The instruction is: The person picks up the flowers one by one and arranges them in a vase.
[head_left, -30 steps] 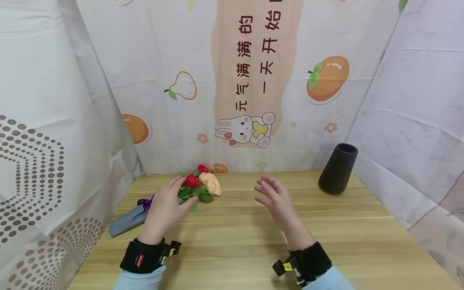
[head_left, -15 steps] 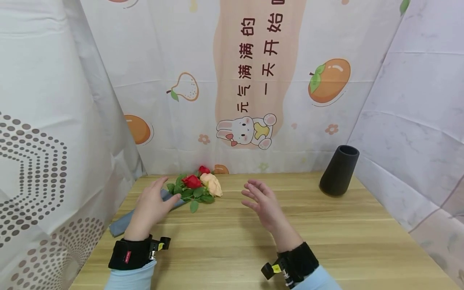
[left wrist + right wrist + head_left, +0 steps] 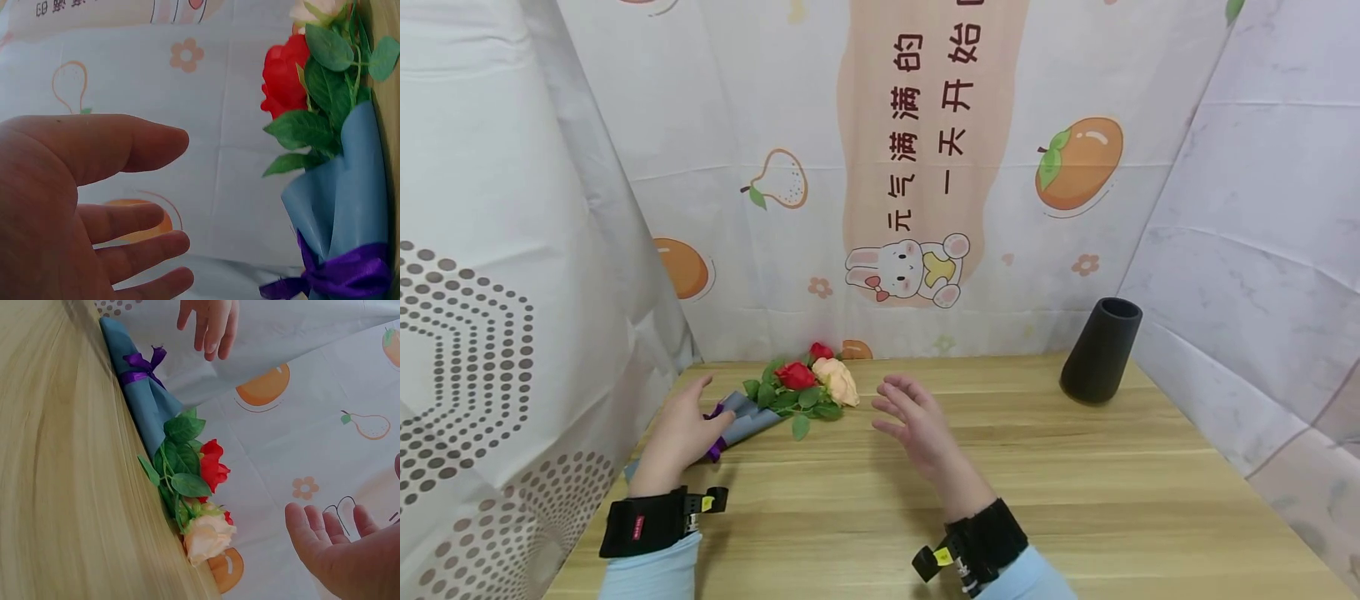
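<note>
A bouquet [image 3: 758,417] lies on the table at the left, wrapped in blue-grey paper and tied with a purple ribbon [image 3: 350,275]. Its red roses [image 3: 796,375], one peach rose [image 3: 837,382] and green leaves point toward the back. Over the wrapped end hovers my left hand [image 3: 677,433], thumb and fingers spread apart; the left wrist view shows a gap between it and the paper. My right hand [image 3: 917,429] hangs above the table to the right of the flowers, its fingers loosely bent around nothing. The right wrist view shows the whole bouquet and both hands apart from it.
A black tapered vase [image 3: 1101,350] stands at the back right of the wooden table [image 3: 865,517]. Behind the table hangs a printed cloth [image 3: 760,275], and more cloth closes off the left and right sides.
Both hands have moved to the left. My left hand has passed from beside the flowers to over the wrapped end, uncovering the leaves. The bouquet and vase have stayed in place.
</note>
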`<action>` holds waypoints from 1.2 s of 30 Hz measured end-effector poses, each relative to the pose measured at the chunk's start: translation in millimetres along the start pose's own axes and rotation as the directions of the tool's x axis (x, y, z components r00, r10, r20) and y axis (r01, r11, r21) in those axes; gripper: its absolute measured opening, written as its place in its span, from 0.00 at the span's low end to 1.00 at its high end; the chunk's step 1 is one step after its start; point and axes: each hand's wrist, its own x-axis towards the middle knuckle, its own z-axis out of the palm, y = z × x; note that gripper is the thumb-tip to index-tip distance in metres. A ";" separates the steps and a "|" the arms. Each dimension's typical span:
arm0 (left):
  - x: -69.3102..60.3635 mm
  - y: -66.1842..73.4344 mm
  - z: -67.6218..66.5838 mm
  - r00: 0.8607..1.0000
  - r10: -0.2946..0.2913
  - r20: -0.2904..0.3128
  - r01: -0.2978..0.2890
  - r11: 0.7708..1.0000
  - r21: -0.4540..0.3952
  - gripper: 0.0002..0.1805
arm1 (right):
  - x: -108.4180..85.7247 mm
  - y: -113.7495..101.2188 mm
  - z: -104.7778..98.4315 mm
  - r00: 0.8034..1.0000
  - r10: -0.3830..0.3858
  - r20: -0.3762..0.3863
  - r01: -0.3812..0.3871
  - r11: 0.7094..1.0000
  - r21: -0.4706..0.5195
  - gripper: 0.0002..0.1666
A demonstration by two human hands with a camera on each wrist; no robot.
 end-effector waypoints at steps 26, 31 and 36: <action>7.8 -58.1 8.2 0.985 -0.106 0.137 0.095 0.992 0.087 0.44 | 17.5 38.9 40.5 0.995 0.105 -0.003 -0.104 0.994 0.020 0.29; 8.4 -65.1 11.4 0.981 -0.146 0.129 0.134 0.986 0.102 0.40 | 19.9 47.6 50.0 0.988 0.151 -0.017 -0.151 0.989 0.000 0.29; 8.5 -68.5 13.1 0.970 -0.200 0.141 0.184 0.976 0.121 0.36 | 22.5 55.7 58.8 0.984 0.178 -0.020 -0.178 0.984 0.021 0.31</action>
